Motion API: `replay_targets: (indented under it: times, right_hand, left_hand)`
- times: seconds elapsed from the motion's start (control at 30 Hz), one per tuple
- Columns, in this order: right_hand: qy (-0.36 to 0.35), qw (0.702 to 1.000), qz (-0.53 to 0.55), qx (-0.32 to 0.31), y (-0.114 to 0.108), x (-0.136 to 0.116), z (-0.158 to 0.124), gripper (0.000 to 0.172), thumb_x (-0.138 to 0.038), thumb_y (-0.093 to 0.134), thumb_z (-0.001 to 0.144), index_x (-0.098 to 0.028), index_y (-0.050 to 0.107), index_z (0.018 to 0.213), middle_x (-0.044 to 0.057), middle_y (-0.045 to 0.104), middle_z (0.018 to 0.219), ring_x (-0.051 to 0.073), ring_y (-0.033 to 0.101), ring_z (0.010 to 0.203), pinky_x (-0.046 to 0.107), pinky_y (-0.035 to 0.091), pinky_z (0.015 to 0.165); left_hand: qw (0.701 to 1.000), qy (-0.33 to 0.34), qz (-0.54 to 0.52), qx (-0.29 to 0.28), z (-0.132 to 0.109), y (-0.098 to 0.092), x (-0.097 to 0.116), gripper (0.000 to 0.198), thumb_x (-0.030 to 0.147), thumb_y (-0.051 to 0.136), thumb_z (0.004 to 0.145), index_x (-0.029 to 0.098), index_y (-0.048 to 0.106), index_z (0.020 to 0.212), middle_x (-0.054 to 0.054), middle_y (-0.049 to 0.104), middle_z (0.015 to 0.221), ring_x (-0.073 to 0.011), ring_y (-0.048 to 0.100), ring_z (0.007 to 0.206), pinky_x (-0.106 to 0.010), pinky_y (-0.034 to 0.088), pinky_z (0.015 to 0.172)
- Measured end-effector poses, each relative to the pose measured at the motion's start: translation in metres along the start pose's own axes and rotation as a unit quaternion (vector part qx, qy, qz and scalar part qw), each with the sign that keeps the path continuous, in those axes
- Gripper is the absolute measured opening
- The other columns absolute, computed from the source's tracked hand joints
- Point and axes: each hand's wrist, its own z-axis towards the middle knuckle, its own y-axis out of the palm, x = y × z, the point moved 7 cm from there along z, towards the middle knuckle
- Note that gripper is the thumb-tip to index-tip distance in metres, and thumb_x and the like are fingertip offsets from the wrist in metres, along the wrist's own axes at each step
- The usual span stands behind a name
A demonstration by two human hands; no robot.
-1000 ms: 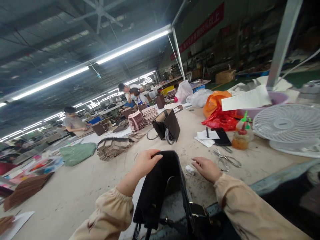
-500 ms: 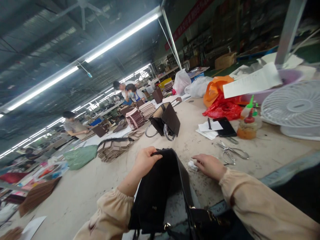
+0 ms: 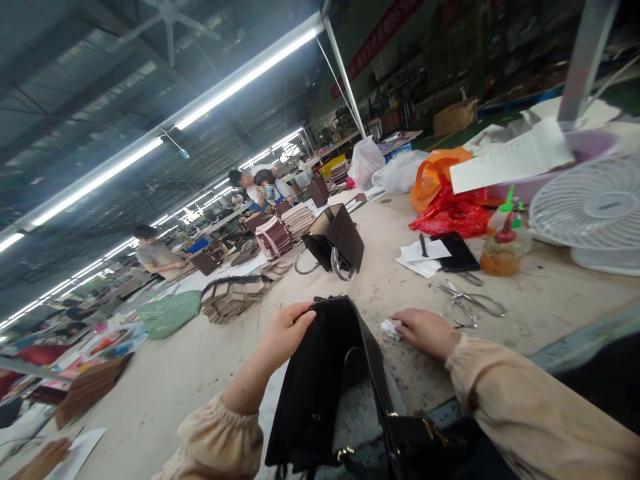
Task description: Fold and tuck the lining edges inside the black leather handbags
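A black handbag (image 3: 311,373) stands in front of me at the table's near edge, its opening facing up toward me. My left hand (image 3: 283,337) grips the bag's upper left rim, thumb and fingers closed over the edge. A curved strip shows inside the opening, and gold-coloured metal fittings sit on the straps at the bottom. To the right of the bag, my right hand (image 3: 425,331) rests low on the table, its fingers curled onto a small crumpled white wad (image 3: 390,329). Scissors (image 3: 473,301) lie just beyond that hand.
Farther back stands a dark brown handbag (image 3: 345,237) with wrapped handles. Right are a black tablet-like slab (image 3: 457,252), a glue bottle (image 3: 500,255), a red bag (image 3: 453,217) and a white fan (image 3: 600,207). Stacked brown pieces (image 3: 233,300) lie left; another person's hand (image 3: 53,457) is lower left.
The view has shifted slightly. My left hand has slid a little left along the bag's rim. A curved strip now shows in the opening. My right hand stays at the white wad.
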Motion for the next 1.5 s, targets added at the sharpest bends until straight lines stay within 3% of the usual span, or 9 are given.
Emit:
replay_targets:
  times: [0.2, 0.37, 0.6, 1.13, 1.27, 1.4, 1.5]
  right_hand:
    - [0.007, 0.999, -0.02, -0.037, 0.004, -0.004, -0.001, 0.029, -0.025, 0.046, 0.086, -0.019, 0.069, 0.103, 0.011, 0.069, 0.101, 0.025, 0.064, 0.094, 0.033, 0.046, 0.08]
    - [0.009, 0.999, -0.031, -0.04, 0.006, -0.001, -0.002, 0.029, -0.027, 0.045, 0.087, -0.021, 0.07, 0.102, 0.01, 0.069, 0.102, 0.025, 0.065, 0.092, 0.033, 0.045, 0.077]
    - [-0.012, 0.997, -0.038, -0.064, 0.013, -0.003, 0.0, 0.027, -0.023, 0.045, 0.086, -0.019, 0.071, 0.095, 0.012, 0.07, 0.095, 0.027, 0.066, 0.089, 0.033, 0.045, 0.074]
    - [0.018, 0.999, -0.038, -0.024, 0.005, 0.002, -0.002, 0.031, -0.015, 0.043, 0.082, -0.02, 0.07, 0.096, 0.01, 0.066, 0.1, 0.023, 0.063, 0.091, 0.031, 0.043, 0.075]
    - [0.015, 0.999, -0.04, -0.023, 0.006, 0.004, 0.0, 0.032, -0.015, 0.042, 0.082, -0.02, 0.07, 0.096, 0.01, 0.066, 0.098, 0.023, 0.063, 0.089, 0.031, 0.043, 0.073]
    - [0.015, 0.998, -0.044, -0.031, 0.005, 0.004, -0.001, 0.032, -0.016, 0.042, 0.083, -0.019, 0.07, 0.096, 0.011, 0.067, 0.097, 0.025, 0.063, 0.09, 0.032, 0.044, 0.073]
    - [0.015, 0.998, -0.045, -0.037, 0.004, 0.003, -0.002, 0.031, -0.016, 0.042, 0.083, -0.019, 0.071, 0.095, 0.012, 0.067, 0.097, 0.026, 0.064, 0.09, 0.033, 0.044, 0.072]
  left_hand:
    - [0.993, -0.016, 0.102, 0.049, 0.007, -0.005, -0.002, 0.031, 0.037, 0.047, 0.085, 0.019, 0.072, 0.081, -0.001, 0.071, 0.074, -0.0187, 0.063, 0.072, -0.025, 0.042, 0.067]
    - [0.988, -0.025, 0.147, 0.032, 0.015, -0.005, -0.003, 0.025, 0.034, 0.05, 0.082, 0.019, 0.069, 0.076, -0.002, 0.067, 0.07, -0.0173, 0.059, 0.07, -0.025, 0.038, 0.065]
    - [0.982, -0.059, 0.177, 0.021, 0.015, 0.002, -0.011, 0.029, 0.037, 0.054, 0.079, 0.018, 0.054, 0.058, 0.003, 0.046, 0.048, -0.0111, 0.042, 0.049, -0.023, 0.027, 0.051]
    - [0.986, -0.144, 0.067, -0.047, 0.018, 0.012, -0.029, 0.034, 0.047, 0.058, 0.073, 0.017, 0.055, 0.058, 0.002, 0.052, 0.048, -0.0113, 0.045, 0.043, -0.022, 0.026, 0.042]
    - [0.99, -0.102, 0.095, -0.036, 0.014, 0.008, -0.022, 0.039, 0.051, 0.052, 0.078, 0.017, 0.056, 0.06, 0.002, 0.05, 0.05, -0.0124, 0.047, 0.049, -0.022, 0.028, 0.045]
    - [0.993, -0.015, 0.115, 0.025, 0.007, -0.001, -0.008, 0.039, 0.046, 0.044, 0.085, 0.017, 0.062, 0.068, 0.002, 0.053, 0.057, -0.0129, 0.049, 0.058, -0.022, 0.034, 0.054]
    - [0.992, 0.005, 0.12, 0.049, 0.003, -0.005, -0.004, 0.036, 0.042, 0.044, 0.086, 0.016, 0.064, 0.071, 0.001, 0.056, 0.059, -0.0131, 0.051, 0.06, -0.023, 0.036, 0.059]
